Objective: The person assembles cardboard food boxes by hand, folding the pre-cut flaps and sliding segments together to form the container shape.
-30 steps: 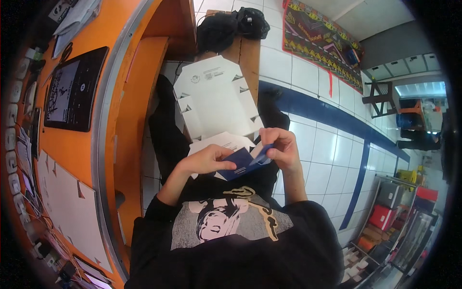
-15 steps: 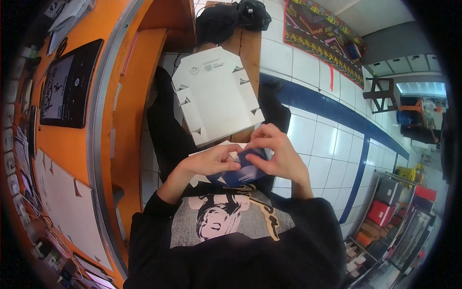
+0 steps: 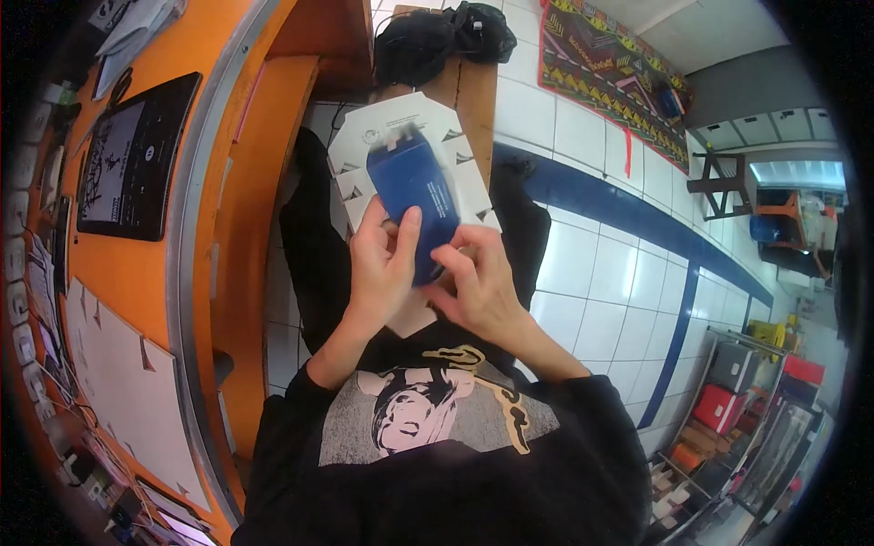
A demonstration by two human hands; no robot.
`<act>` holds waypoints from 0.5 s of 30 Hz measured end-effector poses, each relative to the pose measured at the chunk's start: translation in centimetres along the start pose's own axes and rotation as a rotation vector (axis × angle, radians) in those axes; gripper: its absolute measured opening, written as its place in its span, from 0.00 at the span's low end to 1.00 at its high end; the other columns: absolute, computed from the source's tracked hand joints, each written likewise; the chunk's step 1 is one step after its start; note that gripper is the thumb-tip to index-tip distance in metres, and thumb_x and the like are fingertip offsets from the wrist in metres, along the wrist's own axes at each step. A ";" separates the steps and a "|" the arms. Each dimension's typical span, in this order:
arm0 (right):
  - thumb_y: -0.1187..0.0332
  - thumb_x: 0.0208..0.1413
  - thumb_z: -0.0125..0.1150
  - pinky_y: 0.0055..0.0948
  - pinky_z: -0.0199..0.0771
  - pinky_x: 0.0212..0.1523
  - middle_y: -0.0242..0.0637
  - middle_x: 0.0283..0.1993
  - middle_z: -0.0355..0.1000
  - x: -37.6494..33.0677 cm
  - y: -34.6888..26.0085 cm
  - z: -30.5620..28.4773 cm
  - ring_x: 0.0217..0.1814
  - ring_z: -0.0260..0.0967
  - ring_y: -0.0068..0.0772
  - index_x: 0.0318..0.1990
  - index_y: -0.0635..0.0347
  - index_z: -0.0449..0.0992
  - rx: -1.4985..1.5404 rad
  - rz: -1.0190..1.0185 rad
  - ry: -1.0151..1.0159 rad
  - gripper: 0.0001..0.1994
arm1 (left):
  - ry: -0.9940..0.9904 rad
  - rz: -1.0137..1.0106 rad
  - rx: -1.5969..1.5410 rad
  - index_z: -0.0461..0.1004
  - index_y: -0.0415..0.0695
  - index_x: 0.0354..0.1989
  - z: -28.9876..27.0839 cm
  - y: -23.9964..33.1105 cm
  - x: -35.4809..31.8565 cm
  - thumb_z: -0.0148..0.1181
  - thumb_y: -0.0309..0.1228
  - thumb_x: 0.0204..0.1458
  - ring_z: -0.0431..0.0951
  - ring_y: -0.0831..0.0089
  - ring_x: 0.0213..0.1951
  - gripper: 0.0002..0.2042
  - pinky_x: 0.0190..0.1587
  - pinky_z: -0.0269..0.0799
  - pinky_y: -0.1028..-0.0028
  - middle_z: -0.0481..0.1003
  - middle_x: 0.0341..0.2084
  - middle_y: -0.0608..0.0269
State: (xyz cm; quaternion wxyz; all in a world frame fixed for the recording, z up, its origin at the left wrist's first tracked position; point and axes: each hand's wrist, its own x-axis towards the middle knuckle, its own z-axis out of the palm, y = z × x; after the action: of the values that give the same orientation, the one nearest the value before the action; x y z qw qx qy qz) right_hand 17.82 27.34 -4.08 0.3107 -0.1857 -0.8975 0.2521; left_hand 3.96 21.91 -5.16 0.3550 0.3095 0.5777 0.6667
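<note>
Forearms [image 3: 339, 353] converge — left hand [image 3: 387, 262] clasping blue box [image 3: 411, 182], right hand [image 3: 481, 280] curled at its near end, grip unclear.

your left hand [image 3: 382, 266] with thumb [image 3: 410, 229] toward 12 o'clock, left forearm [image 3: 335, 358] angled to 1, your right hand [image 3: 481, 284] at its 3 o'clock, fingers [image 3: 462, 258] bent toward 9, right forearm [image 3: 551, 353] angled to 10

Nothing legible: white print [image 3: 439, 200] on blue box [image 3: 410, 187], dark print [image 3: 401, 122] on white cardboard [image 3: 446, 116].
</note>
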 end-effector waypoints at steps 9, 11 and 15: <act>0.78 0.32 0.68 0.34 0.75 0.37 0.43 0.39 0.71 1.5 0.7 -1.7 0.40 0.71 0.45 0.38 0.67 0.76 -0.019 -0.338 0.270 0.19 | -0.018 -0.101 -0.552 0.61 0.37 0.56 -0.3 0.3 0.8 0.47 0.29 0.62 0.71 0.74 0.48 0.16 0.51 0.68 0.73 0.69 0.48 0.59; 0.77 0.33 0.69 0.32 0.74 0.37 0.40 0.38 0.72 2.2 0.2 -2.0 0.40 0.70 0.43 0.37 0.67 0.77 -0.082 -0.303 0.227 0.18 | -0.045 -0.033 -0.396 0.58 0.35 0.57 0.1 -0.2 0.0 0.47 0.23 0.60 0.70 0.72 0.50 0.17 0.53 0.66 0.72 0.69 0.49 0.57; 0.76 0.32 0.69 0.30 0.74 0.36 0.35 0.38 0.72 2.5 0.5 -3.0 0.40 0.69 0.38 0.35 0.66 0.78 -0.163 -0.198 0.123 0.16 | -0.116 0.198 -0.221 0.56 0.33 0.58 0.2 0.0 -0.7 0.46 0.17 0.57 0.68 0.71 0.52 0.20 0.55 0.63 0.72 0.67 0.50 0.53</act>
State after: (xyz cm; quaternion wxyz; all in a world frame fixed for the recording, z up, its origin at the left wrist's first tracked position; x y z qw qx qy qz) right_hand 18.04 30.03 -1.14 0.3725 -0.1361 -0.9081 0.1345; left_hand 4.53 21.44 -5.15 0.3523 0.3619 0.4459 0.7390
